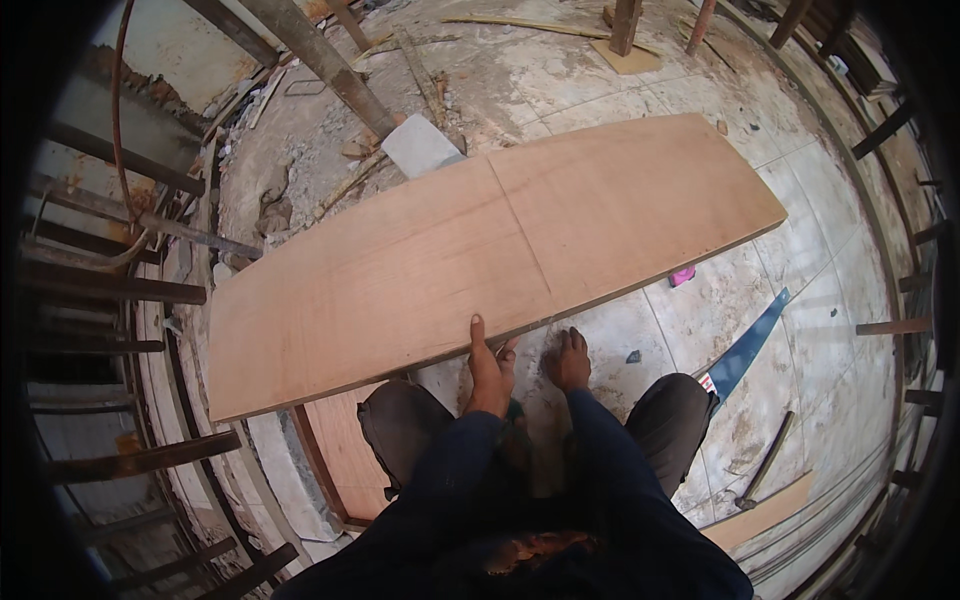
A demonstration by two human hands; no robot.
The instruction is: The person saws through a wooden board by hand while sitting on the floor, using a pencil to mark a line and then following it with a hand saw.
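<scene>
A long reddish-brown plywood board (370,280) slants across in front of me, a seam line crossing its face near the middle. My left hand (487,378) grips its near edge, thumb on top and fingers below the edge. Just to the right, my right hand (568,362) is low beside the same edge with its fingers curled down. What those fingers hold, if anything, is hidden, and I cannot tell whether they touch the board. A pink tape measure (682,276) lies on the floor by the board's right part.
A blue-bladed handsaw (752,345) lies right of my right knee, with a hammer (768,458) and a wood strip (765,513) nearer. A pale block (420,146) sits at the board's far edge. Another framed plywood panel (350,450) is at lower left. Posts (320,60) and rubble stand beyond.
</scene>
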